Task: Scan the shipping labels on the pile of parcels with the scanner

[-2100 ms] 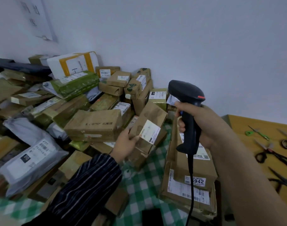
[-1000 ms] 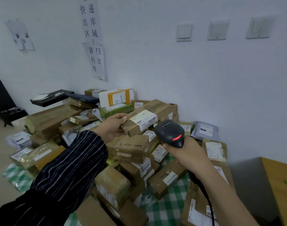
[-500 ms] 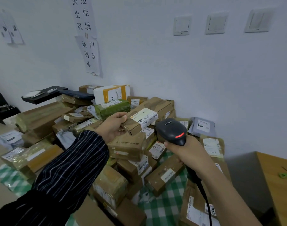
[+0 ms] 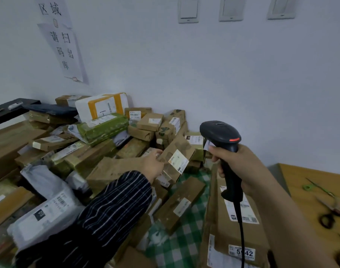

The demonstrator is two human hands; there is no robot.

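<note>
A pile of brown, green and grey parcels (image 4: pixel 99 140) fills the left and middle, spread over a green checked cloth (image 4: pixel 184 240). My left hand (image 4: pixel 153 163) grips the left end of a brown box (image 4: pixel 177 151) that lies tilted on the pile, its white shipping label (image 4: pixel 178 161) facing me. My right hand (image 4: pixel 240 167) holds a black corded scanner (image 4: pixel 221 140) by its handle, upright, just right of that box. The scanner's head points left, with a red strip on its side.
A stack of large brown parcels (image 4: pixel 235 229) with labels lies under my right arm. A wooden table (image 4: pixel 320 190) at the right carries several scissors (image 4: pixel 329 217). A white wall with paper signs (image 4: pixel 66 49) and switches stands behind. A black shelf (image 4: pixel 10 111) is far left.
My left hand has lowered the brown box from mid-air down onto the pile. The scanner has drawn back to the right and turned upright. The view has tilted down and right.
</note>
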